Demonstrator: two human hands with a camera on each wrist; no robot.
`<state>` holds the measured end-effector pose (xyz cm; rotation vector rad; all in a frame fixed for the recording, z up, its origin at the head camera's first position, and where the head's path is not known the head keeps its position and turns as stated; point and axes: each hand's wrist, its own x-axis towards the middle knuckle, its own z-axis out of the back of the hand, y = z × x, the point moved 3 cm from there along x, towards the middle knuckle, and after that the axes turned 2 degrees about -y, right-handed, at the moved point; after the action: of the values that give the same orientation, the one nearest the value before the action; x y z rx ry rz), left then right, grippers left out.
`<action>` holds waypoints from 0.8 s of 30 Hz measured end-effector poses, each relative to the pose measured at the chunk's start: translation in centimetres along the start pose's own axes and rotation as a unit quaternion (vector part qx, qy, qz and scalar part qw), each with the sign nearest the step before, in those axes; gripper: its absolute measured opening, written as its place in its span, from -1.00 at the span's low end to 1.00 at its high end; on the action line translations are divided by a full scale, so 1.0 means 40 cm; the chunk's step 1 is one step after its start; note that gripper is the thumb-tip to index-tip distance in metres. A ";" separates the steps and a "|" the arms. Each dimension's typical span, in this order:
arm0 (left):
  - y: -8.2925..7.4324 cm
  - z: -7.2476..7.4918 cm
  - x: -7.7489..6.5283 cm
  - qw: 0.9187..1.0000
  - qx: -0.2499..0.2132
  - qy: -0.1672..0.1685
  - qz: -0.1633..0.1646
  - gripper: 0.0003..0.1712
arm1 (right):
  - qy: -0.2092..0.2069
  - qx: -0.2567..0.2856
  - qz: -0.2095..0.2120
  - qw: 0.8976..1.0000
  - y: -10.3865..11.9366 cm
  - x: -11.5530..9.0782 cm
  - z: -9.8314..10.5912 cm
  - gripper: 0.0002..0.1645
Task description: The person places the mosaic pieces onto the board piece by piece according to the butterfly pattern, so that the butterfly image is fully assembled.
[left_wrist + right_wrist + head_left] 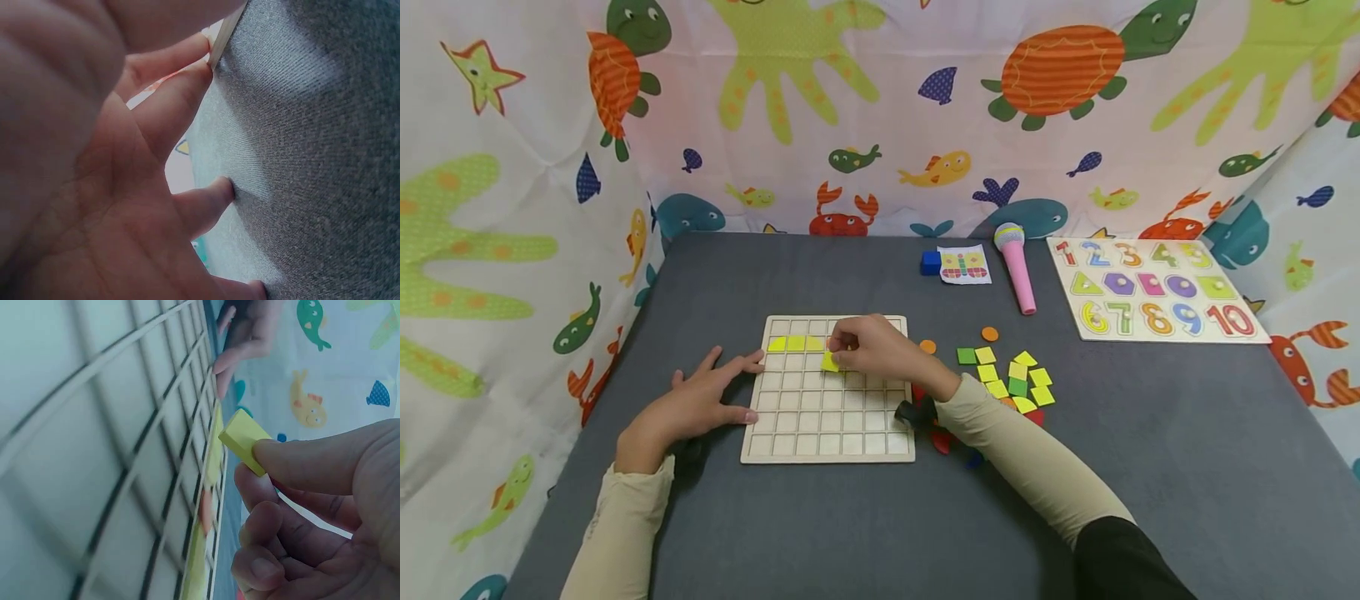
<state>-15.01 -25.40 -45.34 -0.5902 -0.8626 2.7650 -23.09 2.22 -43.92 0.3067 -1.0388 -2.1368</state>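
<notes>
A wooden grid board [808, 423] lies on the table, with several yellow square tiles [795, 343] in one of its upper rows. In the right wrist view an orange piece [205, 511] also sits in that row, among the yellow ones. Between thumb and fingers, my right hand [880, 346] pinches a yellow square tile [240, 439], tilted and close over the board. Spread along the board's left edge, my left hand [696, 404] touches it with thumb and fingertips. Its other fingers [206, 200] reach down to the table cloth.
Loose yellow tiles [996, 388], green tiles [966, 356], orange discs [989, 334] and red pieces [941, 442] lie right of the board, partly under the right forearm. Farther back are a blue block [930, 263], a picture card [964, 265], a pink toy microphone [1017, 271] and a number puzzle [1165, 292].
</notes>
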 end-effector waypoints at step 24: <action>0.005 0.000 0.004 1.000 0.008 -0.004 -0.001 0.05 | 0.012 -0.012 0.007 1.000 0.065 0.175 -0.097 -0.92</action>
<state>-15.16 -25.51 -45.49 -0.5740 -0.8408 2.7721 -24.79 -6.01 -43.77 0.3117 -0.9987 -2.1256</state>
